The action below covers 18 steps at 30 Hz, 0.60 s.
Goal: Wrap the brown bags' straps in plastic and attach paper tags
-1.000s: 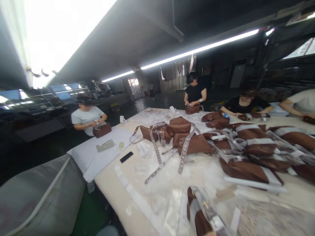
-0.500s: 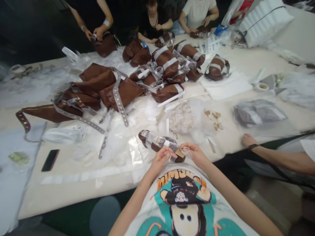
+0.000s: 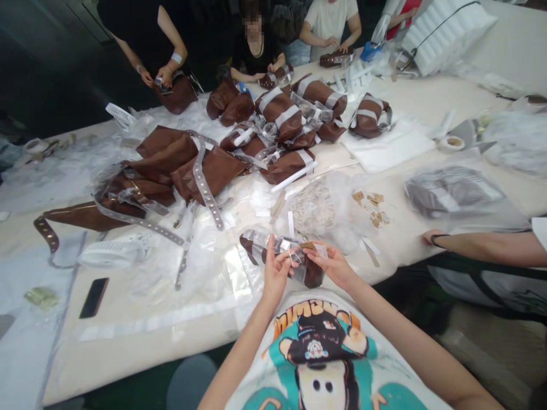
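Observation:
Right in front of my body lies a small brown bag (image 3: 314, 275), partly wrapped in clear plastic, at the table's near edge. Over it, my left hand (image 3: 277, 272) pinches a thin white string (image 3: 295, 258) with its index finger pointing up. Between the fingertips of my right hand (image 3: 336, 266) is a small tan tag (image 3: 308, 246) with a clear plastic piece beside it. Both hands partly hide the bag. Beyond it are a bundle of pale strings (image 3: 314, 208) and a scatter of tan tags (image 3: 376, 210).
Brown bags (image 3: 209, 171) with studded straps are heaped left of centre; wrapped bags (image 3: 280, 114) lie behind. A phone (image 3: 94, 297) is at left, a tape roll (image 3: 452, 142) and a plastic-wrapped bundle (image 3: 455, 191) at right. Several people work around the table; one's arm (image 3: 482, 247) reaches in from the right.
My left index finger has lifted and the white string now shows as a loop at my fingers. My right hand has raised the tan tag slightly. The view has shifted a little.

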Available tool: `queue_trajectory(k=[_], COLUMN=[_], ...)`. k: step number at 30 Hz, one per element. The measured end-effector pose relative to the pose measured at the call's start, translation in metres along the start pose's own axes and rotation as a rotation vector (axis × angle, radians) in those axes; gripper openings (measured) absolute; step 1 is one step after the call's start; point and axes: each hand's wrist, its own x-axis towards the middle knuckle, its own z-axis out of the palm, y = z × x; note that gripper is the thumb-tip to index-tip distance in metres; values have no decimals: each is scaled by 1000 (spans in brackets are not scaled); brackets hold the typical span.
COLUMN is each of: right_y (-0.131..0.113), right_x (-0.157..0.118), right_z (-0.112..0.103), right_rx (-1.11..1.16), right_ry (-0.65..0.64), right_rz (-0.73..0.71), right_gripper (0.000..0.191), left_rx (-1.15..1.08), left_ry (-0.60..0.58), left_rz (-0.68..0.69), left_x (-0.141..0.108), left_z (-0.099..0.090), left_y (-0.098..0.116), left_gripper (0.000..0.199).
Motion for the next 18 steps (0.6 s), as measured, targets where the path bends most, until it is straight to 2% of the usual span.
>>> queue_trajectory(k=[3, 5, 9, 14, 18], right_y=[3, 3, -1, -12, -23], right_x=[14, 22, 33, 40, 42], right_z=[3, 3, -1, -9, -9], right_rx=[-82, -179, -504, -708, -914], right_ry=[114, 114, 37, -79, -279], right_rz=[-66, -110, -244, -351, -381], right_gripper=[31, 33, 35, 36, 38], left_rx=[52, 98, 178, 337, 682], left_ry=[30, 42, -2, 5, -62], left_rz=[-3, -9, -19, 21, 68], left_x=[9, 14, 21, 30, 37], left_z=[7, 12, 17, 13, 12], left_y=[4, 7, 12, 16, 22], left_gripper=[117, 118, 118, 104, 94])
